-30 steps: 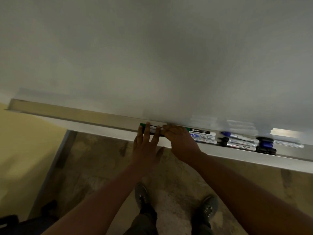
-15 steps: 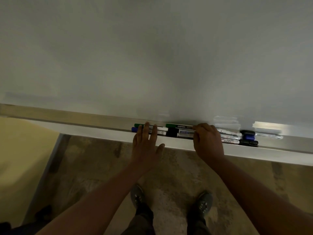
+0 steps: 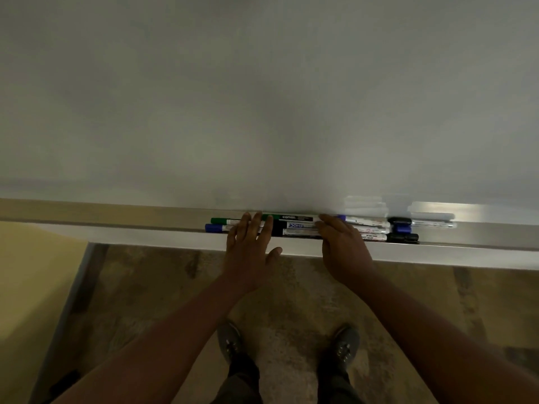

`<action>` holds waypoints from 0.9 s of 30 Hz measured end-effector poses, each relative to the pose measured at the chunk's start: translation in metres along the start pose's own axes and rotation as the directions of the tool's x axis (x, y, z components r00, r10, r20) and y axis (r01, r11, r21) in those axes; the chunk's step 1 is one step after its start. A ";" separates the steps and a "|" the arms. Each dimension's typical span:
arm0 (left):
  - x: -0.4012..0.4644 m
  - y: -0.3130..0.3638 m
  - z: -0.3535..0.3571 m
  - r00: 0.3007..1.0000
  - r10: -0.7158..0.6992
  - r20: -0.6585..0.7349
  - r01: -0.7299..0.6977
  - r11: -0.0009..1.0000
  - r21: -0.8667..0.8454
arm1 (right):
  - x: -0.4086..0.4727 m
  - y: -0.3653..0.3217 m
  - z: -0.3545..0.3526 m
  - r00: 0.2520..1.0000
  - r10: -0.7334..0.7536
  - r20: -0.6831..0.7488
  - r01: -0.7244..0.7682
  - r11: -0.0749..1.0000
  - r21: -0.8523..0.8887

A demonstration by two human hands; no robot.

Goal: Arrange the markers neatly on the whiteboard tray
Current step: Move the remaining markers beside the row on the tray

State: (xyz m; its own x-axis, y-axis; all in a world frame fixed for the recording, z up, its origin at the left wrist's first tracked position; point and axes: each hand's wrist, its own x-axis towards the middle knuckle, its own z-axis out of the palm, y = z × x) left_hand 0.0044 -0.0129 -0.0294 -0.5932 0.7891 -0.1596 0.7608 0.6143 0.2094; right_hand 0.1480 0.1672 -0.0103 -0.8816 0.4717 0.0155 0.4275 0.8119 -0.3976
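Several markers lie lengthwise in rows on the metal whiteboard tray (image 3: pixel 122 217). A green-capped marker (image 3: pixel 221 220) and a blue-capped marker (image 3: pixel 214 228) stick out at the left end. A dark Camlin marker (image 3: pixel 291 217) and a blue-labelled marker (image 3: pixel 297 225) show between my hands. More white markers (image 3: pixel 370 228) and black and blue caps (image 3: pixel 402 228) lie to the right. My left hand (image 3: pixel 248 249) rests flat, fingers spread, on the left markers. My right hand (image 3: pixel 341 249) lies fingers-down over the middle markers, gripping nothing that I can see.
The whiteboard (image 3: pixel 262 97) fills the upper view. Below the tray are a worn floor (image 3: pixel 145 287), my two shoes (image 3: pixel 345 345) and a yellow wall (image 3: pixel 32 287) at the left. The tray's left stretch holds no markers.
My right hand slid from beside my left hand to the right along the markers, then settled over the middle of the row. My left hand stayed on the left markers.
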 end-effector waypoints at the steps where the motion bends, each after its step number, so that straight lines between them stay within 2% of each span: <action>1: 0.000 0.004 0.000 1.000 0.010 -0.019 -0.011 1.000 -0.006 | -0.002 0.005 -0.003 0.999 0.019 -0.029 -0.019 1.000 -0.003; 6: 0.000 0.037 -0.001 0.979 0.193 -0.065 -0.196 0.980 -0.040 | -0.022 0.040 -0.019 0.978 0.150 -0.147 -0.162 0.984 -0.075; 10: 0.011 0.080 0.002 0.937 0.340 -0.083 -0.347 0.935 -0.080 | -0.042 0.080 -0.033 0.918 0.321 -0.232 -0.342 0.938 -0.056; 15: 0.031 0.133 0.008 0.895 0.435 -0.097 -0.444 0.889 -0.113 | -0.060 0.126 -0.051 0.877 0.421 -0.232 -0.437 0.899 -0.018; 20: 0.049 0.180 0.013 0.875 0.479 -0.074 -0.485 0.865 -0.128 | -0.065 0.154 -0.068 0.886 0.379 -0.266 -0.386 0.922 0.028; 22: 0.056 0.197 0.014 0.858 0.508 -0.081 -0.514 0.851 -0.111 | -0.061 0.166 -0.076 0.910 0.322 -0.261 -0.346 0.937 -0.048; 27: 0.068 0.227 0.023 0.843 0.532 -0.081 -0.538 0.839 -0.085 | -0.046 0.191 -0.090 0.982 0.143 -0.125 -0.173 0.945 -0.277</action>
State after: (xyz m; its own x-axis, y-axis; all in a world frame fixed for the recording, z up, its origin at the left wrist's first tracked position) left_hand 0.1429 0.1806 -0.0146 -0.1160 0.9917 0.0547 0.9349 0.0904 0.3433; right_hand 0.2882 0.3317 -0.0047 -0.7792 0.6225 0.0727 0.6123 0.7809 -0.1240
